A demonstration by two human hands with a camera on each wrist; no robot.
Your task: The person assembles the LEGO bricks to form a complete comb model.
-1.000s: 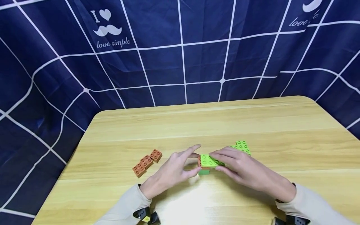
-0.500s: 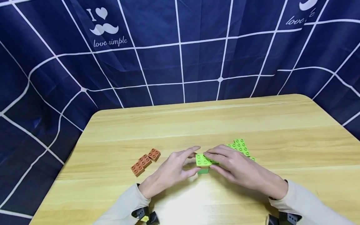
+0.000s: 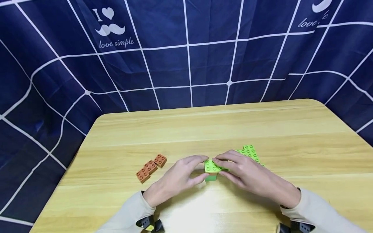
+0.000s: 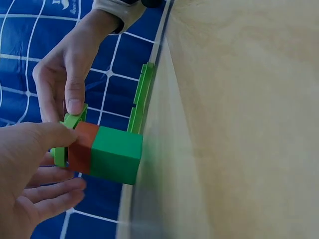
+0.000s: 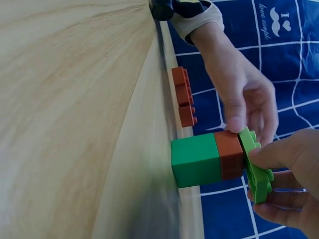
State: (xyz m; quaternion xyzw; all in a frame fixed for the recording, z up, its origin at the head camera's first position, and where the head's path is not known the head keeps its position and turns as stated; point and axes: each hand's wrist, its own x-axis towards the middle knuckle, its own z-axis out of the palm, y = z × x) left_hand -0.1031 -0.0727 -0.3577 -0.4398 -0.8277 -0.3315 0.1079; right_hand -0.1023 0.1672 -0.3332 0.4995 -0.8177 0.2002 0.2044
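Note:
A dark green block stands on the wooden table with an orange-brown brick on top of it. Over that brick lies a flat light green building plate, somewhat tilted in the right wrist view. My right hand pinches this plate between thumb and fingers at its right part, covering much of it. From the other side my left hand holds the orange-brown brick near its top, thumb in front and forefinger behind; the other fingers of that hand hang free in the left wrist view.
Several small orange-brown bricks lie in a slanting row on the table, left of the left hand. Light green plates lie behind the right hand, which partly hides them. A dark blue curtain with white lines hangs behind the table.
The light green plate has shifted left over the orange-brown brick and now covers its left studs. My left forefinger has come down to the back of the stack. My right hand moved left with the plate.

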